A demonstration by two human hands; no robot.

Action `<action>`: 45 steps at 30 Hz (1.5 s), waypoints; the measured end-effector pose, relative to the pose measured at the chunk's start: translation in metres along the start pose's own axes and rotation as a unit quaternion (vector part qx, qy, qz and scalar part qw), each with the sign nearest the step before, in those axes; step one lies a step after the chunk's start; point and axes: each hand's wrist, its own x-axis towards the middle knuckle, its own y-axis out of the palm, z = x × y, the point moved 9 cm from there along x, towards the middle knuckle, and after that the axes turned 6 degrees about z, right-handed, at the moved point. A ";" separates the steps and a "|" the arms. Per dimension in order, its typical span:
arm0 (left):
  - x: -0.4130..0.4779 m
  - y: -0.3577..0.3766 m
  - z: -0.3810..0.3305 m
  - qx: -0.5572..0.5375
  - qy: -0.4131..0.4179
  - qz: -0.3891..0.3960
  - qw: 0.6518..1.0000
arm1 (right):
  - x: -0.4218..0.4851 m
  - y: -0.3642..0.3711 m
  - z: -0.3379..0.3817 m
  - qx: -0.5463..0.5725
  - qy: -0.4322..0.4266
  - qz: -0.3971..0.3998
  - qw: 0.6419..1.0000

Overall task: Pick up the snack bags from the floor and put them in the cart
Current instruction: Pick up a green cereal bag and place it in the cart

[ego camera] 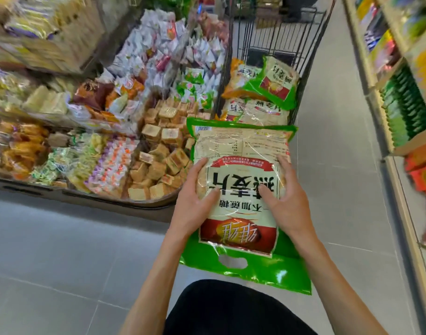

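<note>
Snack bag [241,189], large, green-edged with a clear panel over pale flakes, a red emblem and large dark lettering, printed side up and reading upside down from the wearer's view; die-cut handle slot at the near end. Held flat in the air above the grey tiled floor [62,250], just short of the cart's near end, far edge overlapping the cart in view. Left hand [195,201] grips the bag's left edge, thumb laid on the printed face, fingers curled round the side. Right hand [286,201] grips the right edge likewise, fingers spread over the face. Both forearms bare; dark clothing at the lower edge of view. Cart [274,39], dark wire, directly ahead, contains several bags of the same kind: one green bag [279,81] lying tilted on top, an orange-edged bag [241,81] beside it to the left, further clear-fronted bags [257,112] beneath. Left of the cart, a low display bin [146,201] heaped with small wrapped snacks, tan squares nearest. Right of the aisle, shelving [400,105] stocked with green, yellow and orange packets, blurred.
</note>
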 end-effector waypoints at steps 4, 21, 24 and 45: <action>0.093 -0.011 -0.021 0.029 0.007 0.020 0.999 | 0.083 -0.004 0.018 -0.009 0.008 -0.023 1.000; 0.418 0.037 -0.048 0.051 -0.048 0.068 0.995 | 0.398 -0.050 -0.007 -0.002 0.077 0.009 0.997; 0.468 0.047 -0.037 0.060 -0.064 0.078 0.993 | 0.452 -0.050 -0.018 -0.009 0.082 0.053 0.995; 0.604 0.089 0.137 0.129 -0.175 0.143 0.966 | 0.568 0.043 -0.181 0.007 0.254 0.059 0.966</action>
